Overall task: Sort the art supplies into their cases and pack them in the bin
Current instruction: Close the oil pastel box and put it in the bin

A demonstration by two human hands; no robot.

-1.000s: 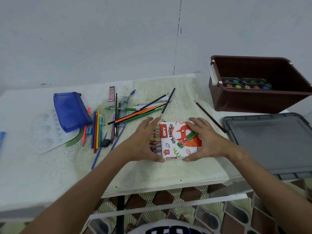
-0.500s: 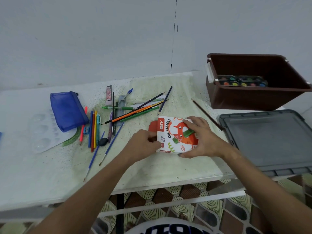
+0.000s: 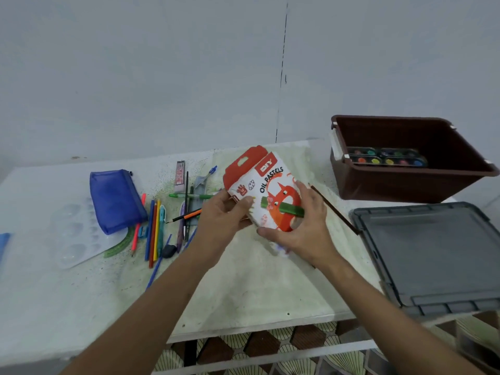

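Head view: both hands, left (image 3: 221,215) and right (image 3: 303,228), clutch the oil pastels box (image 3: 266,190), seemingly tilted, red flap up-left.

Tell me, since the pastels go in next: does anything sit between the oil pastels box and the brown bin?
Nothing visible does. Both hands hold the oil pastels box raised above the table; the brown bin stands open to its right, only a watercolor palette inside. A thin brown pencil lies flat below the path.

My hands cover the pastel box's (image 3: 266,185) near end and whatever pencils lie under it. Lid (image 3: 433,255) cut off at 3 o'clock. Blue scrap (image 3: 4,243) at 9 o'clock cropped, can't tell what. Paint set (image 3: 387,157) half hidden by bin (image 3: 392,182) wall. Eraser (image 3: 179,171) label too small to read.
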